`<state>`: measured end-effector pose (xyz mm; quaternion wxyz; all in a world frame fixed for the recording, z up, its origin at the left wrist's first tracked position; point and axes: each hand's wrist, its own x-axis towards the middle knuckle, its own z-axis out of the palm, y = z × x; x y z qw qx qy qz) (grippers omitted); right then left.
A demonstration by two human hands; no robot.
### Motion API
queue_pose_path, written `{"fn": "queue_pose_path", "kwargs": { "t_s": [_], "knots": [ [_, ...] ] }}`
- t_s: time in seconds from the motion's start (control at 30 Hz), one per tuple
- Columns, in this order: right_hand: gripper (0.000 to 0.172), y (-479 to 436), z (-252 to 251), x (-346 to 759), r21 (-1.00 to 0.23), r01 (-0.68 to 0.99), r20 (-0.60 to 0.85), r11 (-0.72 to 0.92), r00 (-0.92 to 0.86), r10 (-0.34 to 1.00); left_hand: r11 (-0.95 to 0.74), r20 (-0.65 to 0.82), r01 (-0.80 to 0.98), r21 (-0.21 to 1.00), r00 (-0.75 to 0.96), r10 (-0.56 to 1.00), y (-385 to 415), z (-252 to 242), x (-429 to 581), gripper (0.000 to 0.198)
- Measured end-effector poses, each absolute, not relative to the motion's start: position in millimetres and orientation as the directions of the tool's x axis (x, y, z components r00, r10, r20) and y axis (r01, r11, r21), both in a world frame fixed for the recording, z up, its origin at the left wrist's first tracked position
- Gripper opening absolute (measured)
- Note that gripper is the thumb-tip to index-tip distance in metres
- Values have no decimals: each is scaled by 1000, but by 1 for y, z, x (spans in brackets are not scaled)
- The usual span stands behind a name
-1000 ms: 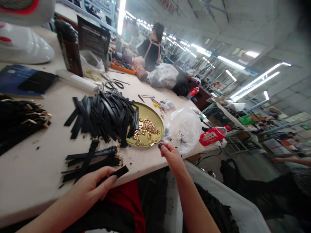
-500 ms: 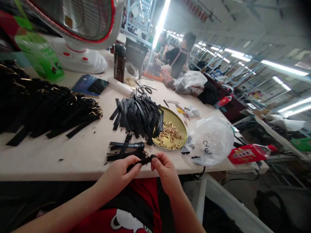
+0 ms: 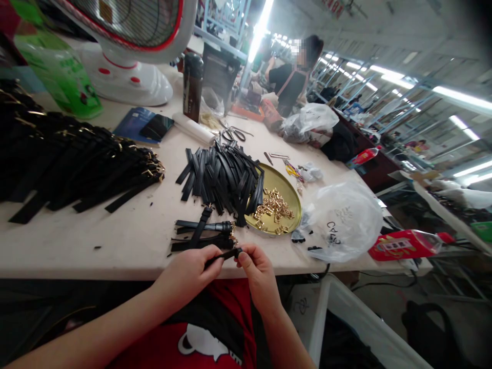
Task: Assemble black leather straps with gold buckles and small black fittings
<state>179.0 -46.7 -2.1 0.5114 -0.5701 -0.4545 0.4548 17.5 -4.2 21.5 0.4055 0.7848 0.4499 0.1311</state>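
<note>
Black strap (image 3: 224,254) sits low centre, pinched by your left hand (image 3: 192,274) and right hand (image 3: 257,271); keep its end level and steady

Bright overhead tubes, fisheye edges

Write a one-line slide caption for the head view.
Both hands, left hand and right hand, pinch a black strap at the table edge, near a gold tray of buckles.

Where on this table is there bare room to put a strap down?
Bare table lies between the finished buckled straps and the loose strap pile. It is crowded around the gold tray and plastic bag.
</note>
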Motion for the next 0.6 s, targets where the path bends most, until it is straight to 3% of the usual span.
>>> {"fn": "queue_pose_path", "kwargs": {
  "t_s": [0.17, 0.33, 0.6],
  "knots": [
    [17, -45, -8, 181, -995, 37, -86, -93, 144, 986, -254, -199, 588, 768, 596, 778, 0, 20, 17, 25],
    [23, -45, -17, 178, -952, -216, -250, -218, 134, 959, -227, -218, 568, 792, 609, 763, 2, 19, 15, 27],
    [23, -51, -26, 176, -858, -455, -329, -240, 127, 936, -244, -254, 570, 785, 654, 713, 0, 22, 13, 30]
  ]
}}
